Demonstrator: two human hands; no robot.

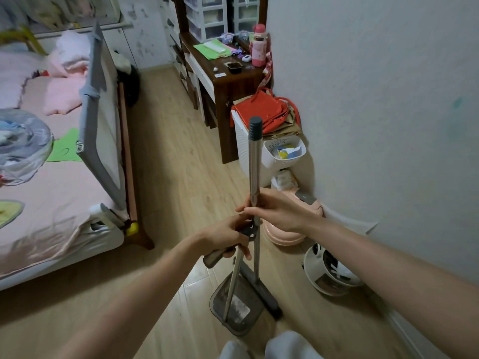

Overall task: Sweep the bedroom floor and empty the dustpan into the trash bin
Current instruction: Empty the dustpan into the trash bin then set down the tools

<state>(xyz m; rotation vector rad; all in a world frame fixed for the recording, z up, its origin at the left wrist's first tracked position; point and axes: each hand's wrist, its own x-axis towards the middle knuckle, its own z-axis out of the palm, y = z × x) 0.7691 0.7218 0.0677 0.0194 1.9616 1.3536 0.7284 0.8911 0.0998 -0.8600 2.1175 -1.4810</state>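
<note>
Open strip of wood floor (pixel 166 161) runs between bed (pixel 51 198) on left and desk (pixel 220 81) on right. Bed rail (pixel 96 112) and wooden bed foot (pixel 145 242) edge left side. Right side crowded along wall (pixel 375 99): white basket (pixel 282 156) with red bag (pixel 267 110) on top, pink stool (pixel 293 231), round bin (pixel 329 273). Dustpan (pixel 236 304) and broom head (pixel 264 294) stand on floor in middle foreground, near bin.

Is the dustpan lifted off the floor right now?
No: the dustpan sits flat on the wooden floor, while the left hand grips its handle and the right hand grips the broom handle.
</note>
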